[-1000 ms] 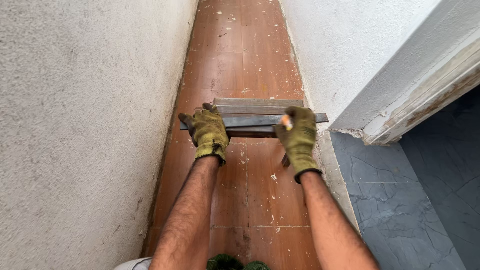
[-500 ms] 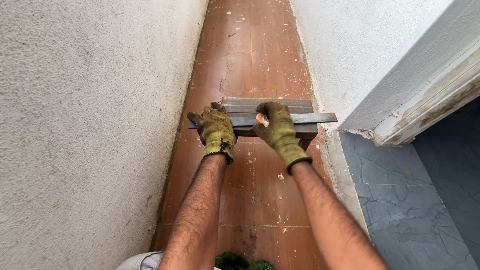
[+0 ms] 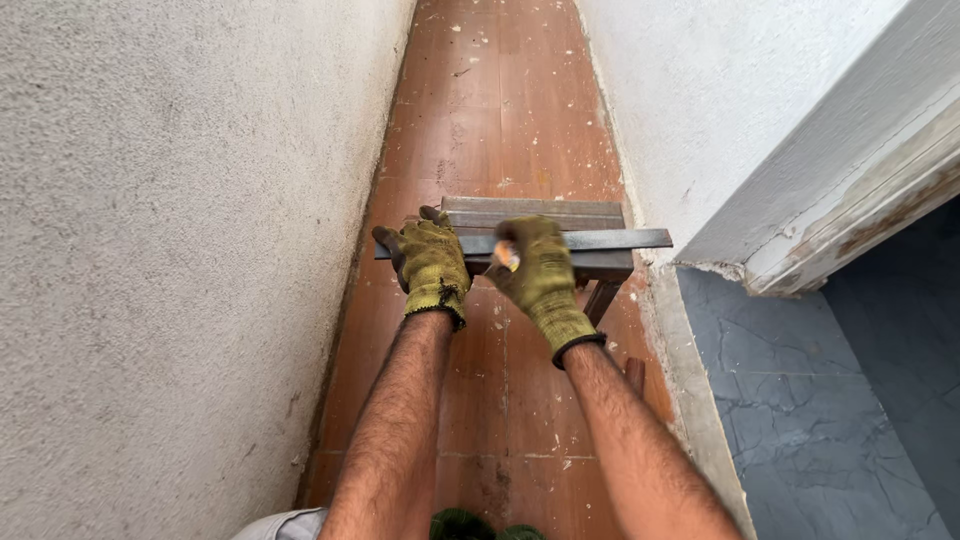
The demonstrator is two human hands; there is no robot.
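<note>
A long dark metal bar lies across a small wooden stool on the brown tiled floor. My left hand, in a yellow-green glove, grips the bar's left end. My right hand, gloved the same way, rests on the bar near its middle and pinches a small orange and white object, blurred. The bar's right end sticks out past the stool, toward the white wall.
A rough plaster wall runs along the left, a white wall along the right, leaving a narrow corridor of brown floor. At right, a worn door frame opens onto dark grey tiles.
My right hand slid left along the bar, from its right end to close beside my left hand. The view shifted slightly right.
</note>
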